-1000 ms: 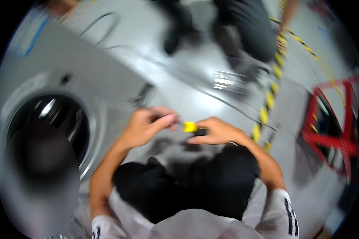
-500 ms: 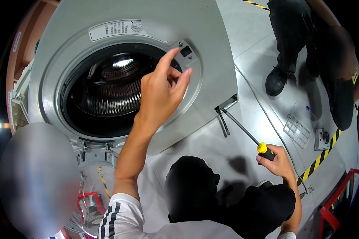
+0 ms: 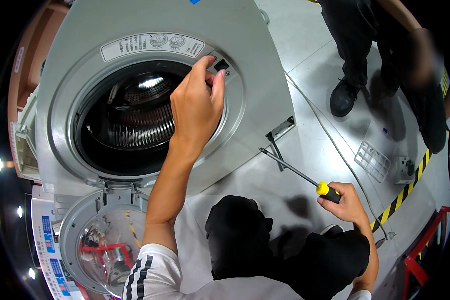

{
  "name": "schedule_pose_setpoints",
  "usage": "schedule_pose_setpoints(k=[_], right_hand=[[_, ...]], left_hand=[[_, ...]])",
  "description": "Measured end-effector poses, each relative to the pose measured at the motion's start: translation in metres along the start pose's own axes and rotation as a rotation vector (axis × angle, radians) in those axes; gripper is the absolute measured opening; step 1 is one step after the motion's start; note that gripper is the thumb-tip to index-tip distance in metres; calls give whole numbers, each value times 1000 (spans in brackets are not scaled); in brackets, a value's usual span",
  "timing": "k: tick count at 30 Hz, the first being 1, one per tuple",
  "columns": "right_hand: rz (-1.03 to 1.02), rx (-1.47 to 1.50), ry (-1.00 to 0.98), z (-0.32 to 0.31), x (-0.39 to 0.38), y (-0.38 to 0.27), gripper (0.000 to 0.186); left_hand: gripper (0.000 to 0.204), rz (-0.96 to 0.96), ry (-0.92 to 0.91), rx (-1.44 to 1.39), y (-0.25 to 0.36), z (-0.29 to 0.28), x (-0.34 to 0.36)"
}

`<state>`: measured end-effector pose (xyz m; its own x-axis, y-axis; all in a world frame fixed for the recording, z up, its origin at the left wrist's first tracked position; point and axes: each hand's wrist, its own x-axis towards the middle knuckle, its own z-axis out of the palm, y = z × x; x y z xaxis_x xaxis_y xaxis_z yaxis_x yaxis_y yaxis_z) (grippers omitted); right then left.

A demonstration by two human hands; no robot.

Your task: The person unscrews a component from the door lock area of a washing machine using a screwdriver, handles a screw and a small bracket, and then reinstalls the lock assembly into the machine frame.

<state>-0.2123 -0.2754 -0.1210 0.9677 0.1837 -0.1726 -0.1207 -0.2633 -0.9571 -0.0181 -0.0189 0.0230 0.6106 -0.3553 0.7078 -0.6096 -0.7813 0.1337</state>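
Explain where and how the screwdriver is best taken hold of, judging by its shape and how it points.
Probably best: grip the screwdriver by its thick yellow-and-black handle, coming from the right, the butt end. The slim metal shaft points up and left, so this approach leaves it clear. The right hand holds it there.

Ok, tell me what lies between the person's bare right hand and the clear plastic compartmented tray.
A thin, pale grey cable runs along the grey floor between the right hand and the tray, as the head view shows.
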Motion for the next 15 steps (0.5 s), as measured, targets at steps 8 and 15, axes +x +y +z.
schedule_pose_setpoints(k=[8, 15], right_hand=[[27, 39, 13, 2, 1, 5, 19], [-8, 232, -14, -17, 26, -43, 21]], left_hand=[[16, -48, 115, -1, 1, 8, 4], [11, -254, 69, -374, 1, 15, -9]])
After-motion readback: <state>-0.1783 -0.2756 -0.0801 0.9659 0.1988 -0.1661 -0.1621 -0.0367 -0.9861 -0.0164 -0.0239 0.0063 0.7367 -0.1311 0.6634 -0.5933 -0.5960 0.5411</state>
